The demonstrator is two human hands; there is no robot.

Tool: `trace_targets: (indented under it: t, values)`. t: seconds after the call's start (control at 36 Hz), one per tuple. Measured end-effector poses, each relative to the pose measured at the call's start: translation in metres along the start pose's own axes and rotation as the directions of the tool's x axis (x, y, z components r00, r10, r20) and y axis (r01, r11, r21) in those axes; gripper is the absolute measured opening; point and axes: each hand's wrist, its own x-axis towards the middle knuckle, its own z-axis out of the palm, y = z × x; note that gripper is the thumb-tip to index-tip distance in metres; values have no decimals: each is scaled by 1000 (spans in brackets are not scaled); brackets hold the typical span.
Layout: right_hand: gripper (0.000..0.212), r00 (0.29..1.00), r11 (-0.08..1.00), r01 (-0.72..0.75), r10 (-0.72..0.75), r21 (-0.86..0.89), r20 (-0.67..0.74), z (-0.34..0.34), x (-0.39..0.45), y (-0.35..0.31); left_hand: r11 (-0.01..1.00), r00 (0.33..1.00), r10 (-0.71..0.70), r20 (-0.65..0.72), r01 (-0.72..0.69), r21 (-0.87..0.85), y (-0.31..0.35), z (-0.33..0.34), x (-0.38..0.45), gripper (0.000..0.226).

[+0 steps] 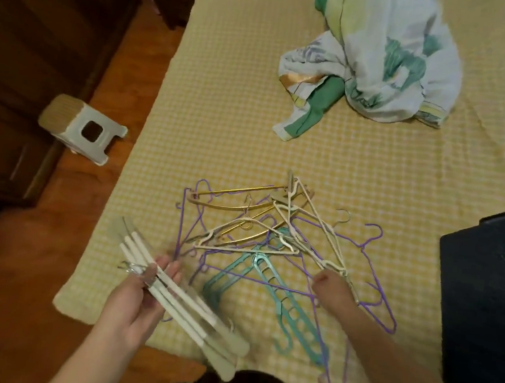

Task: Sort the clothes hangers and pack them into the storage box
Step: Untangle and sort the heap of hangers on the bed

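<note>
Nearest, the left hand [135,297] holds a matched bundle of white hangers [180,304], fingers curled under the bars, hooks gathered by the fingertips. Keep that grip snug, or the bars may fan out and snag.

The right hand [332,290] reaches into the near right edge of the tangled hangers [270,248] on the bed [250,130]; its fingers seem to close on a cream wire hanger [330,259], though the grip is partly hidden. That hanger probably wants lifting slowly by its hook, since purple, teal and gold hangers cross over one another and may drag along. Pull one kind at a time and stack it flat.

At the right edge sits the dark storage box [485,303]. Farther off lie a crumpled cloth [393,66] and, left on the floor, a small stool [79,127]
</note>
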Motion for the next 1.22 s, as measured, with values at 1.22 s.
trace_targets:
  t: [1.22]
  values:
    - [24, 401, 333, 302, -895, -893, -198, -56, -247, -165, 804, 579, -405, 707, -143, 578, 166, -37, -12, 46]
